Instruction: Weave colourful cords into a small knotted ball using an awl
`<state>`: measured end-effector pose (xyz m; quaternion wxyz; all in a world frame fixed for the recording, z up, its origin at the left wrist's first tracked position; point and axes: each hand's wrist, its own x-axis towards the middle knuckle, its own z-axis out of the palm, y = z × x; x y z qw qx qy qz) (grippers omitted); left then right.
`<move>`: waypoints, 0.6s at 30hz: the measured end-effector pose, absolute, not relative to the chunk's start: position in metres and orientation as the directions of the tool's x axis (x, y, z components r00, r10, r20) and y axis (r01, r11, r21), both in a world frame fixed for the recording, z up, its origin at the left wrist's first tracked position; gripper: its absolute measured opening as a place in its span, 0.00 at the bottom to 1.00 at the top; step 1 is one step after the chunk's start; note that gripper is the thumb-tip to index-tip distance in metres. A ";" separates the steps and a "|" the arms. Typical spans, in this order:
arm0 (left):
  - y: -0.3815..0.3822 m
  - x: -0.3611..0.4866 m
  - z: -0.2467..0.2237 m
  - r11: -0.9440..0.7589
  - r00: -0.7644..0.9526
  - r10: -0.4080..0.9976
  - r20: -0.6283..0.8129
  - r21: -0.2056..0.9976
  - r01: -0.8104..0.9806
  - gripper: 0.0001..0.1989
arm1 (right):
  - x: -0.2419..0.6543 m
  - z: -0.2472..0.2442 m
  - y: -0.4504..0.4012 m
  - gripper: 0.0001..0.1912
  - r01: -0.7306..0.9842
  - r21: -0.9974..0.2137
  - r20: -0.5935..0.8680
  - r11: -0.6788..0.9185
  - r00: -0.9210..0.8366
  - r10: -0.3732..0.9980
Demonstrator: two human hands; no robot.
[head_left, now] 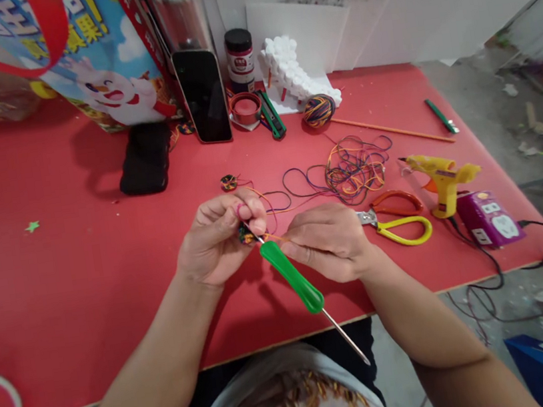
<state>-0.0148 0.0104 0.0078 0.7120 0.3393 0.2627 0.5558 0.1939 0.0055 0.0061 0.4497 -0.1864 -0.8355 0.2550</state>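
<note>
Fingers of the left hand [220,234] are closed on a small knotted piece [246,235] of multicoloured cord, held above the near part of the red table [86,290]; a pink strand shows at their tips. Fingers of the right hand [330,241] are pinched on an orange strand [273,235] leading to that piece. Green-handled tool [293,278] slants between the hands, its upper metal end at the piece, its lower end past the table edge; whether the right fingers also bear on its handle cannot be told. A second small knotted piece [229,182] lies just beyond the left hand. Loose cord tangle [355,168] lies beyond the right hand; cutters [379,224] with one red and one yellow handle lie beside that hand, near a yellow glue gun [443,183].
</note>
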 end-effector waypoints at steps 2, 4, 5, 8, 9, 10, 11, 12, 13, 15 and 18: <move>0.011 -0.015 0.007 0.150 0.246 0.969 0.004 0.782 -0.606 0.12 | 0.196 0.007 0.006 0.09 0.074 -0.601 0.656 0.796 -0.524 0.544; 0.011 -0.016 0.006 0.144 0.246 0.969 0.012 0.782 -0.606 0.12 | 0.198 0.009 0.006 0.08 0.060 -0.600 0.667 0.798 -0.513 0.541; 0.012 -0.016 0.006 0.140 0.246 0.969 0.019 0.780 -0.610 0.11 | 0.199 0.010 0.006 0.08 0.053 -0.597 0.673 0.801 -0.511 0.535; 0.012 -0.015 0.006 0.135 0.245 0.969 0.027 0.775 -0.617 0.10 | 0.201 0.011 0.006 0.09 0.030 -0.593 0.680 0.805 -0.516 0.520; 0.012 -0.014 0.006 0.135 0.240 0.971 0.022 0.774 -0.618 0.10 | 0.200 0.011 0.006 0.10 0.033 -0.595 0.676 0.803 -0.520 0.522; 0.012 -0.014 0.007 0.133 0.232 0.973 0.018 0.774 -0.619 0.10 | 0.200 0.010 0.006 0.10 0.056 -0.594 0.667 0.803 -0.524 0.530; 0.013 -0.013 0.008 0.124 0.215 0.976 0.016 0.776 -0.619 0.10 | 0.199 0.009 0.006 0.09 0.104 -0.594 0.649 0.798 -0.525 0.551; 0.013 -0.012 0.009 0.105 0.192 0.981 0.020 0.779 -0.618 0.10 | 0.198 0.008 0.006 0.06 0.173 -0.595 0.621 0.785 -0.520 0.586; 0.012 -0.011 0.009 0.081 0.164 0.986 0.027 0.785 -0.614 0.10 | 0.197 0.007 0.006 0.05 0.247 -0.599 0.592 0.762 -0.505 0.628; 0.012 -0.010 0.011 0.031 0.105 0.994 0.039 0.804 -0.594 0.10 | 0.194 0.005 0.006 0.24 0.357 -0.617 0.552 0.701 -0.439 0.709; 0.009 -0.006 0.013 -0.009 0.047 0.998 0.042 0.833 -0.554 0.08 | 0.192 0.005 0.005 0.45 0.356 -0.618 0.610 0.701 -0.345 0.713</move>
